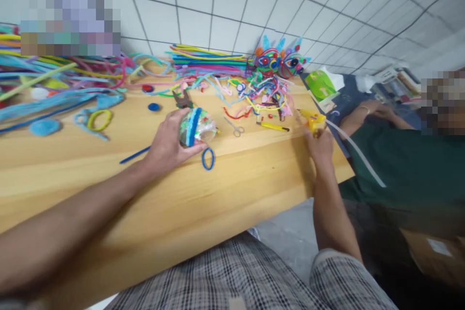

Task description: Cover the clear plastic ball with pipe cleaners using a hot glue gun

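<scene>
"What is your left hand doing?"

"My left hand (165, 143) is curled around a clear plastic ball (208, 131), thumb low on its near side and fingers over the top. A blue and light-blue fuzzy band (193, 127) crosses it. It's over the middle of the bench (254, 179); I can't tell whether its underside touches the wood."

"And the right?"

"My right hand (321, 147) is closed round the handle of a yellow glue gun (315, 120), near the right edge. I can't tell whether a finger presses the trigger. A long whitish stick (363, 156) trails from it, out past that edge."

"What's close to the ball?"

"A blue pipe-cleaner ring (213, 160) lies just beside my thumb, and a straight blue pipe cleaner (134, 155) sticks out left of my wrist. Pliers (182, 100) sit just behind the ball. Scissors (238, 131) lie to its right, then a yellow utility knife (274, 127)."

"Along the far edge?"

"A bundle of coloured pipe cleaners (209, 62), with two colourful decorated heads (269, 61) at its right, by the far right corner."

"Anyone near?"

"A person in dark green (407, 155), off the right edge."
</scene>
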### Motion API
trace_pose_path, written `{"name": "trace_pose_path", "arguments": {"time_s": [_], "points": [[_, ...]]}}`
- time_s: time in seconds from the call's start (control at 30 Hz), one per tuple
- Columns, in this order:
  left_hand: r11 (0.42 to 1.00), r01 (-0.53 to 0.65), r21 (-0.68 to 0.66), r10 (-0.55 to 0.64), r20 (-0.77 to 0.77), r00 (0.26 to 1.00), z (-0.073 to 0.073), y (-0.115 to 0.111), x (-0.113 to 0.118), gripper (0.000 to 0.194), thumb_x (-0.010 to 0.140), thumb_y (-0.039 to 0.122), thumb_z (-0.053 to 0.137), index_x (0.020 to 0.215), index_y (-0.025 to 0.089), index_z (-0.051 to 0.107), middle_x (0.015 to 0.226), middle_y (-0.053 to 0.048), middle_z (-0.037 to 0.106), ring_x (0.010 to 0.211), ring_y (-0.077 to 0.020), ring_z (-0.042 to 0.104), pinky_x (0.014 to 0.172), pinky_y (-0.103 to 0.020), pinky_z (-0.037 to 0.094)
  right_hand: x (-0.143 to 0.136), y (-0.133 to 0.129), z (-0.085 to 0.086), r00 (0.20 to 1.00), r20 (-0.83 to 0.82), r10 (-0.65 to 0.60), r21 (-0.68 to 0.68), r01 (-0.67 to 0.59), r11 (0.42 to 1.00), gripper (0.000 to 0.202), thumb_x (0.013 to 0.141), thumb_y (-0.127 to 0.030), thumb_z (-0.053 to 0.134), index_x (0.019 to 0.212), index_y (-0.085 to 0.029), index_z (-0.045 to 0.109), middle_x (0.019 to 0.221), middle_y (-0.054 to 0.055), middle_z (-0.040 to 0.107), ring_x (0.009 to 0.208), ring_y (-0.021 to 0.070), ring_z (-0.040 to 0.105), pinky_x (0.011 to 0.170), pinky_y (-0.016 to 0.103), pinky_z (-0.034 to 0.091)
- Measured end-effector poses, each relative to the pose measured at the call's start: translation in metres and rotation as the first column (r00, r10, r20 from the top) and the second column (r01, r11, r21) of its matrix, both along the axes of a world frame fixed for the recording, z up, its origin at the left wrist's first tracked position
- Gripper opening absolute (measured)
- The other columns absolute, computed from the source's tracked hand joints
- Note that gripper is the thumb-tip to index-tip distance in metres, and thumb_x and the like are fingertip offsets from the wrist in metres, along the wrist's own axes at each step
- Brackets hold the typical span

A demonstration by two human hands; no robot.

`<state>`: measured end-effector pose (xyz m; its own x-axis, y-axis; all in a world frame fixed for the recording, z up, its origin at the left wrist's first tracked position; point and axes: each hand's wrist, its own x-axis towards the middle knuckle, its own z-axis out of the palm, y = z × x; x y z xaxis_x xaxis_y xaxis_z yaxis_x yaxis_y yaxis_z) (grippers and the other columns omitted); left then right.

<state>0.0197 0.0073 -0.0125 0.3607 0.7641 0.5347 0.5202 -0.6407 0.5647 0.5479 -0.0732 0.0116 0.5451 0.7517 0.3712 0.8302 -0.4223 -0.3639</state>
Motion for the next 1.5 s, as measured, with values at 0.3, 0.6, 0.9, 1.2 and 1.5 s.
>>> {"name": "trace_pose_path", "arguments": {"time_s": [0.3, 0.6, 0.9, 1.2, 1.5], "points": [[0.999, 0.029, -0.026, -0.029, -0.036, 0.999, 0.004, -0.001, 0.006, 0.100, 0.083, 0.047, 0.099, 0.164, 0.022, 0.045, 0.164, -0.020, 0.063, 0.154, -0.0427, 0.062, 0.128, -0.065, 0.053, -0.204, -0.015, 0.040, 0.753, -0.017, 0.658, 0.218, -0.639, 0.737, 0.018, 0.102, -0.043, 0.075, 0.110, -0.028, 0.081, 0.107, 0.009, 0.086, 0.098, 0.0277, 0.079, 0.094, 0.047, 0.066], [1.000, 0.029, -0.013, -0.029, -0.053, 0.998, 0.006, -0.006, 0.014, 0.101, 0.083, 0.047, 0.100, 0.165, 0.022, 0.047, 0.164, -0.021, 0.063, 0.155, -0.0436, 0.061, 0.126, -0.063, 0.054, -0.280, 0.049, 0.068, 0.574, -0.139, 0.807, 0.151, -0.793, 0.590, 0.008, 0.100, -0.032, 0.077, 0.104, -0.025, 0.078, 0.102, 0.005, 0.087, 0.091, 0.0225, 0.081, 0.076, 0.034, 0.063], [0.999, 0.043, 0.006, -0.043, -0.082, 0.996, 0.006, -0.006, 0.015, 0.103, 0.083, 0.050, 0.099, 0.166, 0.022, 0.044, 0.165, -0.023, 0.061, 0.155, -0.0449, 0.061, 0.125, -0.065, 0.054, -0.285, 0.057, 0.075, 0.545, -0.085, 0.834, 0.061, -0.833, 0.550, 0.005, 0.094, -0.020, 0.075, 0.093, -0.025, 0.076, 0.093, 0.004, 0.086, 0.083, 0.0213, 0.080, 0.080, 0.034, 0.062], [0.998, 0.059, -0.010, -0.059, -0.042, 0.997, 0.002, -0.004, 0.015, 0.103, 0.084, 0.055, 0.098, 0.167, 0.024, 0.045, 0.165, -0.022, 0.060, 0.154, -0.0439, 0.062, 0.124, -0.064, 0.056, -0.283, 0.062, 0.068, 0.578, -0.082, 0.812, 0.064, -0.810, 0.583, 0.011, 0.094, -0.018, 0.071, 0.088, -0.025, 0.077, 0.090, 0.003, 0.085, 0.080, 0.0207, 0.078, 0.079, 0.034, 0.062], [0.999, 0.034, -0.026, -0.035, -0.054, 0.998, 0.005, -0.007, 0.015, 0.103, 0.083, 0.054, 0.099, 0.166, 0.026, 0.045, 0.166, -0.021, 0.059, 0.153, -0.0431, 0.064, 0.125, -0.061, 0.058, -0.278, 0.070, 0.059, 0.612, -0.108, 0.783, 0.102, -0.777, 0.621, 0.012, 0.095, -0.022, 0.071, 0.085, -0.026, 0.076, 0.084, 0.002, 0.083, 0.078, 0.0211, 0.076, 0.079, 0.035, 0.058]]}}
